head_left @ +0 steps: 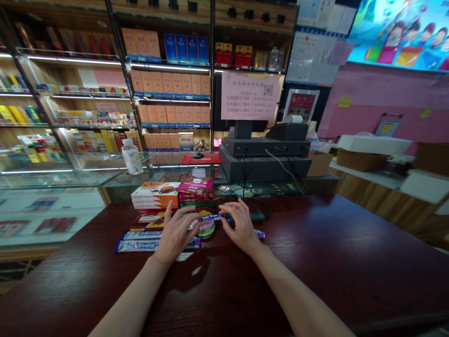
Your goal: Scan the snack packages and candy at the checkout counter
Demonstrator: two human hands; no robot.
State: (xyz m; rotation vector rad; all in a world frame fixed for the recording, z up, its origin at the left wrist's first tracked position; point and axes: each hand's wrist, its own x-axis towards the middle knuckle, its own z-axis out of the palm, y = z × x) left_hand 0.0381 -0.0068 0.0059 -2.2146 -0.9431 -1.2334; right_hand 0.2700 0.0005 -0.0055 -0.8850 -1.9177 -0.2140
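Observation:
Between both hands is a narrow purple packet (211, 217), its ends pinched in the fingers. My left hand (177, 234) holds the left end and my right hand (240, 227) the right end. Just beneath the packet sits a round green-rimmed container (206, 230), partly covered by my left fingers. Long blue-and-white wrapped packets (138, 245) lie under and left of my left hand. A dark handheld device (257, 216) rests behind my right hand, partly hidden by it. Another purple wrapper end (260, 234) shows beside my right wrist.
Stacked white-and-orange boxes (154, 195) and magenta snack bags (196, 188) stand at the back of the dark table (217, 299). Behind them are a glass counter, a white bottle (132, 157), a cash register (264, 157) with cables, and stocked shelves. Cardboard boxes stand at the right.

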